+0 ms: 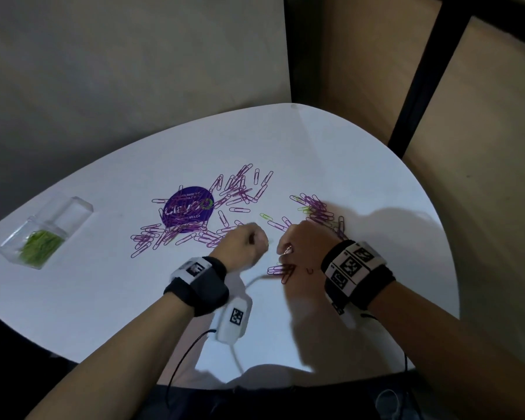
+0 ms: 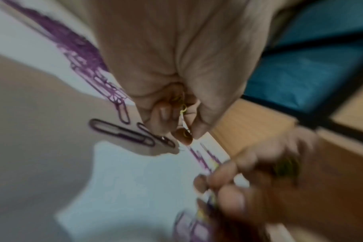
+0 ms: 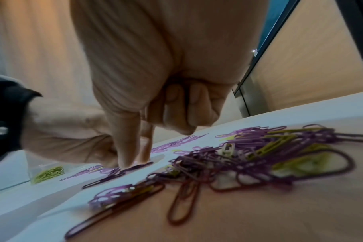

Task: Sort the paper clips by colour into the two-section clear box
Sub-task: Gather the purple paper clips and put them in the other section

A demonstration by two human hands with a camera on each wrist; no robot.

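Observation:
The clear two-section box [image 1: 70, 213] stands at the table's far left, with green clips [image 1: 40, 245] in its near section; the far section looks empty. Purple clips [image 1: 237, 189] lie spread over the table's middle. A mixed purple and green pile [image 1: 315, 207] [image 3: 259, 147] lies right of my hands. My left hand [image 1: 249, 244] [image 2: 184, 114] is a fist gripping green clips [image 2: 183, 108]. My right hand [image 1: 288, 247] [image 3: 135, 157] is close beside it, three fingers curled in and thumb and forefinger down at the table. In the blurred left wrist view it seems to pinch a green clip.
A round purple sticker [image 1: 191, 207] lies under some clips. One loose green clip [image 1: 265, 216] lies just beyond my hands, and a small purple bunch [image 1: 281, 271] sits under my right wrist. The table edge curves close on the right. A white device with a cable [image 1: 234, 319] hangs below my left wrist.

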